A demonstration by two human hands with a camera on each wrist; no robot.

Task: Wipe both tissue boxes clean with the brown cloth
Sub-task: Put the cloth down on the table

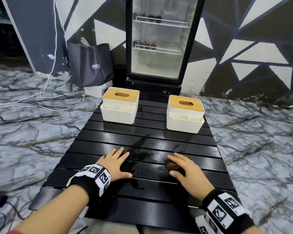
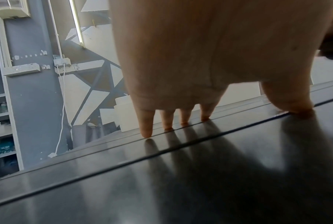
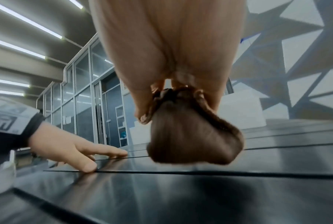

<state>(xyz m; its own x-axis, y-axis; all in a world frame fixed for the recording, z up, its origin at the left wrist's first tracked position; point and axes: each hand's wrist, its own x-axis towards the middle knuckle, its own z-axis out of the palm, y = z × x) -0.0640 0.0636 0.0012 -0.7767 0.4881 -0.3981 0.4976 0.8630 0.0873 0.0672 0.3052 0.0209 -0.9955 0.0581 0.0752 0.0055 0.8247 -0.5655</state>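
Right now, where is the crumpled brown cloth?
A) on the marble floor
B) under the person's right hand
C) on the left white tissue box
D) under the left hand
B: the brown cloth sits bunched under the right hand on the black slatted table.

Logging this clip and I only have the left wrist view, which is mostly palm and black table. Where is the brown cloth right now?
Observer: The brown cloth is bunched up in the right hand, which grips it just above the black table.
Reviewer: And the tissue boxes? I see only a white sliver past the fingers.
Observer: There are two, each white with a wooden lid: the left tissue box and the right tissue box, side by side at the table's far end.
Reviewer: Is either box being touched?
Observer: No. Both hands are near the table's front; the left hand lies flat on the slats, holding nothing.
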